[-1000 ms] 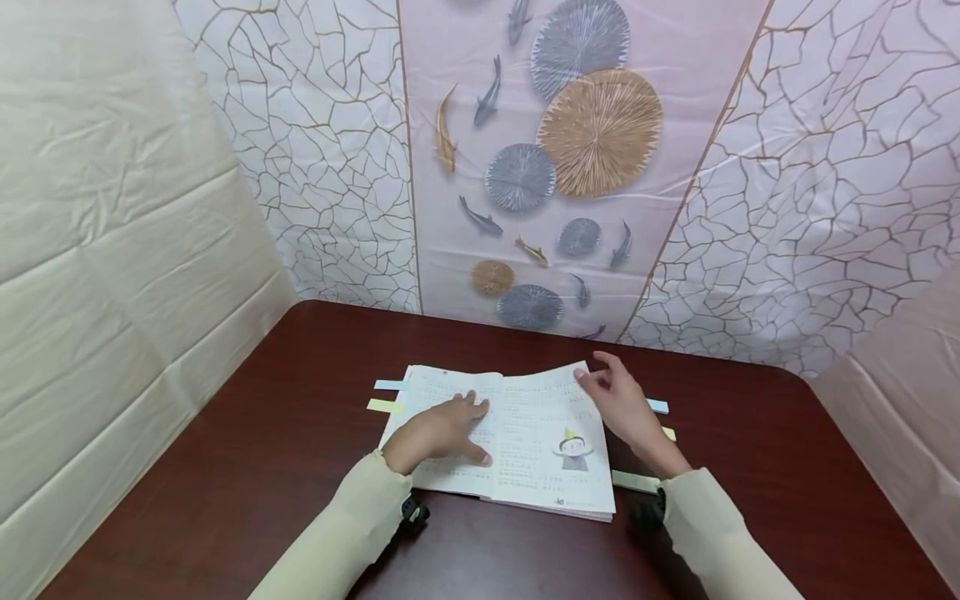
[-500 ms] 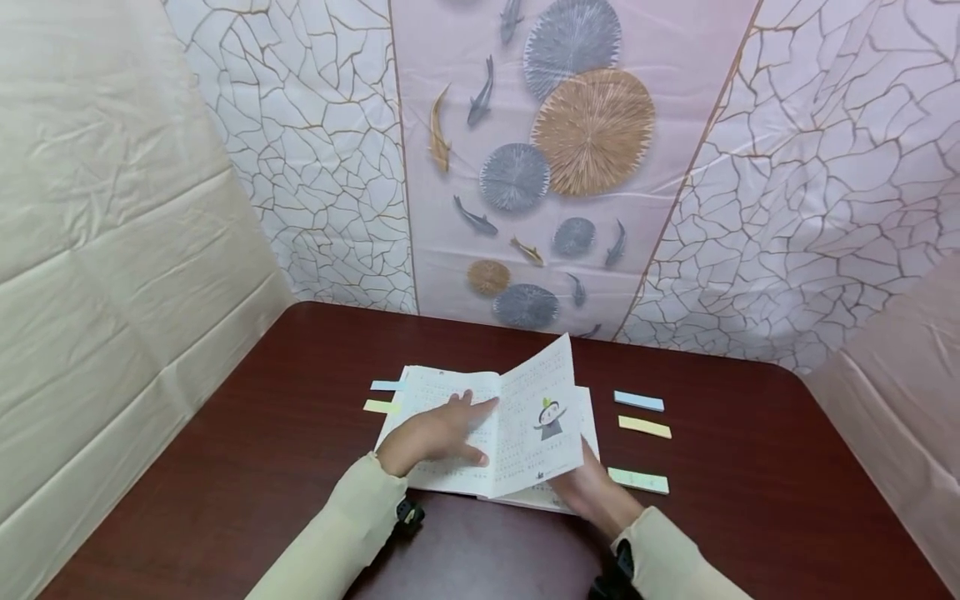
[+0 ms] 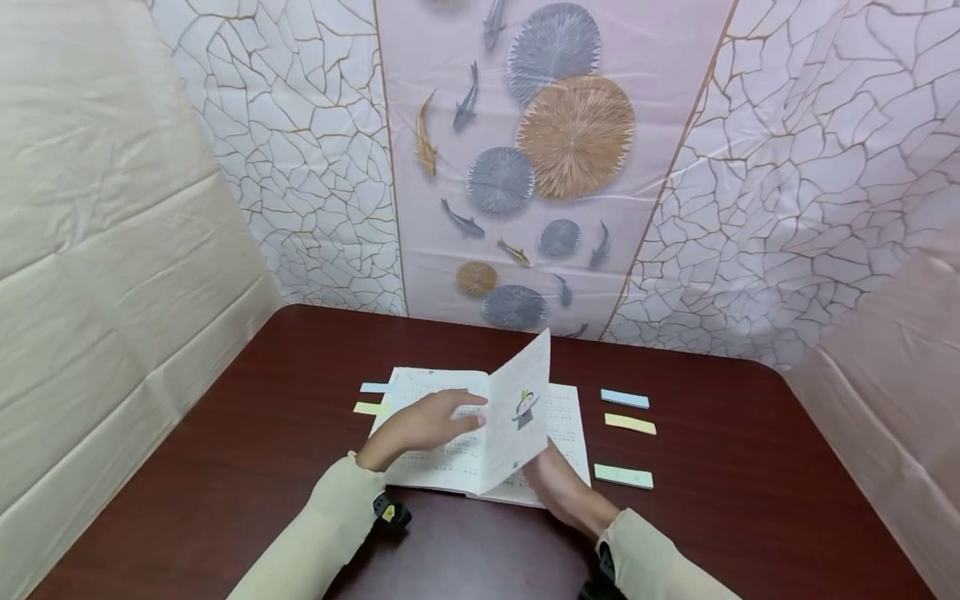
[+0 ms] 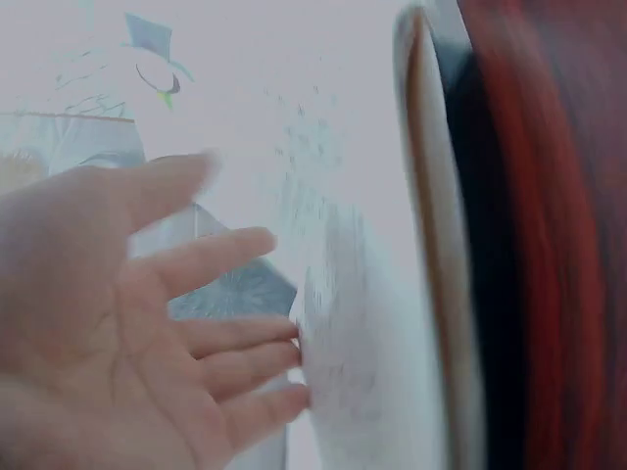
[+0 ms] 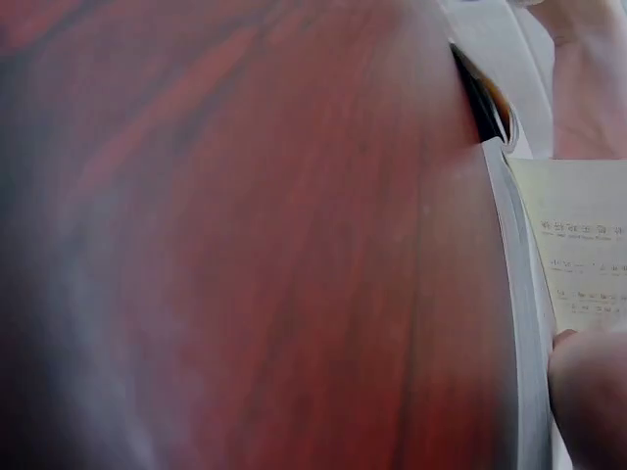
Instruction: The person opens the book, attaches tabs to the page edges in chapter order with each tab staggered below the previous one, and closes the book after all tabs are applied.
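An open book [image 3: 566, 417] lies on the table. One of its pages [image 3: 517, 446], printed with a small cartoon figure, stands raised near the middle fold. My left hand [image 3: 427, 421] is over the left-hand page with its fingers extended toward the fold; in the left wrist view the left hand [image 4: 137, 323] shows its fingers straight and spread beside the paper. My right hand [image 3: 562, 487] is behind the raised page, which hides its fingers. In the right wrist view only a small part of the right hand [image 5: 593, 392] appears, at the book's edge.
Blue [image 3: 625, 399], yellow [image 3: 630, 424] and green [image 3: 624, 477] sticky-note strips lie on the dark red table [image 3: 712, 517] right of the book. Blue and yellow tabs [image 3: 370, 408] stick out on its left. A patterned cloth [image 3: 315, 167] hangs behind the table.
My right hand has gone from the page's upper right corner to behind the page. The page has lifted and swung left. My left hand's thumb and fingers have drawn closer together.
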Motion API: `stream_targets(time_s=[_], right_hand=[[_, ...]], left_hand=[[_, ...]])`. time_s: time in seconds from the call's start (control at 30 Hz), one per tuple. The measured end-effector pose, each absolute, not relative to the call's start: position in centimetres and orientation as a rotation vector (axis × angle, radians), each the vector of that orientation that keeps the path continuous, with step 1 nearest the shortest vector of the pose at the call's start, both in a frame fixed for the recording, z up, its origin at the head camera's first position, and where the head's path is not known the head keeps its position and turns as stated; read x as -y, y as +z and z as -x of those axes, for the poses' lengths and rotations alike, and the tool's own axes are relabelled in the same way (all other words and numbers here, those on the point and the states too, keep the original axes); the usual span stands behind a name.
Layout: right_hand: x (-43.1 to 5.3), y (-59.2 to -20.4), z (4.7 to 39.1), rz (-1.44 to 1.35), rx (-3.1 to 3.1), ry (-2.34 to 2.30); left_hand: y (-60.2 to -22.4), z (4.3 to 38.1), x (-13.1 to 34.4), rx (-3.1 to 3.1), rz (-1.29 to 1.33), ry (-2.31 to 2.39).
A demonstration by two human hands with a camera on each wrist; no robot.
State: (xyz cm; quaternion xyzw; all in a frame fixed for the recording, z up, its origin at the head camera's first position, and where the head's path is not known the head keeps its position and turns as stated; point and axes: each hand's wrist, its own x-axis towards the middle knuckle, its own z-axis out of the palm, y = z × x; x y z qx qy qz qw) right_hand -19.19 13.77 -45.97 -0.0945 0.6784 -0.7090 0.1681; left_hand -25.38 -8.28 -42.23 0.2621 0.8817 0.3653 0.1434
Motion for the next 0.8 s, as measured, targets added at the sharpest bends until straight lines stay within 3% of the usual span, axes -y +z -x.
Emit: stream_targets(time_s=[0.33, 0.57, 0.8], right_hand=[[-12.5, -45.1, 19.8, 0.551, -2.145, -1.532], [-12.1, -44.6, 19.5, 0.709, -2.280, -1.330], [-12.3, -44.6, 19.5, 0.798, -2.366, -1.178]], left_hand=[[-41.1, 25.8, 10.6, -1.864, -0.353, 1.859], [-39.9, 25.8, 12.7, -1.741, -0.233, 1.882], [-40.1, 26.6, 15.2, -1.989, -0.109, 1.784]])
